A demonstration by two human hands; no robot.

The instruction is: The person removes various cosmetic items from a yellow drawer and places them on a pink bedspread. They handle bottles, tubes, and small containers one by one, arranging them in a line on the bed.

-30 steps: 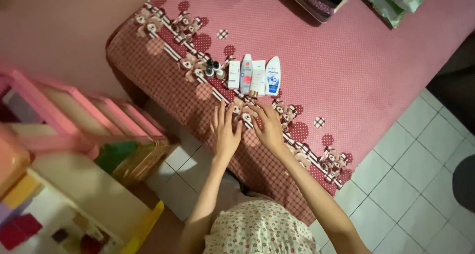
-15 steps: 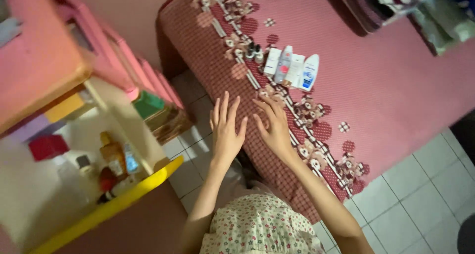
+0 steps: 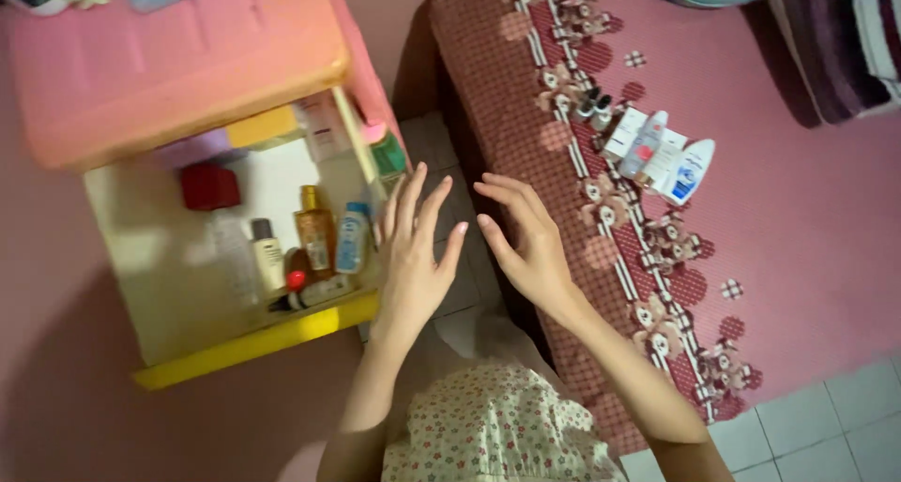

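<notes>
My left hand (image 3: pixel 415 252) is raised with its fingers spread, holding nothing, just right of an open shelf compartment (image 3: pixel 188 336) with a yellow front edge. My right hand (image 3: pixel 527 238) hovers beside it, also empty, fingers apart, over the edge of a bed with a pink and red patterned cover (image 3: pixel 798 257). In the shelf stand several bottles: an amber one (image 3: pixel 315 229), a small blue one (image 3: pixel 353 237), a white one (image 3: pixel 268 254), and a tube with a red cap (image 3: pixel 305 290) lying flat. On the bed lies a row of white tubes and bottles (image 3: pixel 657 155).
The shelf has a pink top (image 3: pixel 178 60) and a red box (image 3: pixel 210 185) inside. Folded cloth (image 3: pixel 845 31) lies at the far right of the bed. White floor tiles (image 3: pixel 826 416) show at the lower right. A flowered garment (image 3: pixel 497 426) covers my lap.
The view has swung left from the bed toward the shelf. Both hands lifted off the bed's edge and moved left, now hovering open between bed and shelf.
</notes>
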